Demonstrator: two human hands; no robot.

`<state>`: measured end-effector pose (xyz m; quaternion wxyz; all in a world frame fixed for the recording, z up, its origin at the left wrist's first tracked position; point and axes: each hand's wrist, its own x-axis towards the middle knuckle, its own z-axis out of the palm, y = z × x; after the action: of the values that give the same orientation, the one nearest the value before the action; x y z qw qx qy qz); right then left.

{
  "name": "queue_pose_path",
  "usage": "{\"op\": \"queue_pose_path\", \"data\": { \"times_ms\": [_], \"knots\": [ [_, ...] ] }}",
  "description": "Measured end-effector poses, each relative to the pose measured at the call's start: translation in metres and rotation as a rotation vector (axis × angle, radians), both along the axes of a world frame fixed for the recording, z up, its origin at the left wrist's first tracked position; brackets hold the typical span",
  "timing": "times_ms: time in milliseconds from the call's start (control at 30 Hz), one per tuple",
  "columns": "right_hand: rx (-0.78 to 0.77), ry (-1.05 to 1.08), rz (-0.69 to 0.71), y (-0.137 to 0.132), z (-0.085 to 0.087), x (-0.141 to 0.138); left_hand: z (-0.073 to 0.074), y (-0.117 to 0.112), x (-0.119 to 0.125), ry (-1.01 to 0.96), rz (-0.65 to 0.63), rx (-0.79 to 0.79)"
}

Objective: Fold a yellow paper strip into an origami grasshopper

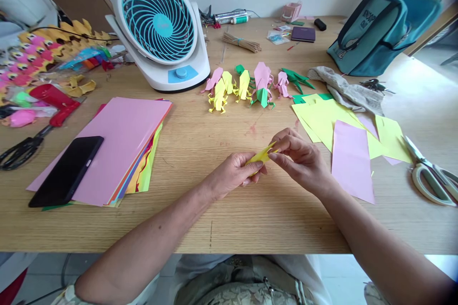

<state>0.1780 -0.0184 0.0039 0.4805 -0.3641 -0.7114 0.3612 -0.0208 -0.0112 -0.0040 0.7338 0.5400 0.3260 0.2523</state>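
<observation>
A small piece of folded yellow paper is held between my two hands over the middle of the wooden table. My left hand is closed around its lower end, thumb on top. The fingers of my right hand pinch its upper, pointed end. Part of the paper is hidden by my fingers. Beyond my hands stand several folded paper figures in pink, yellow and green, among them a pink one and a yellow one.
To the left, a black phone lies on a stack of coloured paper. Behind it stands a white fan. On the right are yellow sheets, a pink sheet, scissors and a teal bag.
</observation>
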Motion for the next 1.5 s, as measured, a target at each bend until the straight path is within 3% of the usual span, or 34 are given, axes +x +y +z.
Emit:
{"op": "queue_pose_path", "data": {
  "times_ms": [267, 500, 867, 1200, 1500],
  "knots": [
    [0.035, -0.077, 0.006, 0.001, 0.004, 0.004, -0.001, 0.000, -0.001, -0.027, -0.032, -0.034],
    [0.079, -0.083, 0.032, 0.002, 0.006, 0.009, 0.007, 0.001, -0.003, -0.070, -0.035, -0.159],
    [0.218, -0.202, 0.163, -0.001, 0.022, 0.019, 0.014, 0.005, -0.008, -0.202, -0.054, -0.345],
    [0.064, -0.245, 0.153, -0.006, 0.028, 0.017, 0.007, 0.004, -0.006, -0.095, -0.012, -0.068],
    [-0.337, -0.008, 0.082, -0.006, 0.011, 0.009, 0.003, 0.004, -0.001, 0.023, 0.204, 0.229]
  ]
}}
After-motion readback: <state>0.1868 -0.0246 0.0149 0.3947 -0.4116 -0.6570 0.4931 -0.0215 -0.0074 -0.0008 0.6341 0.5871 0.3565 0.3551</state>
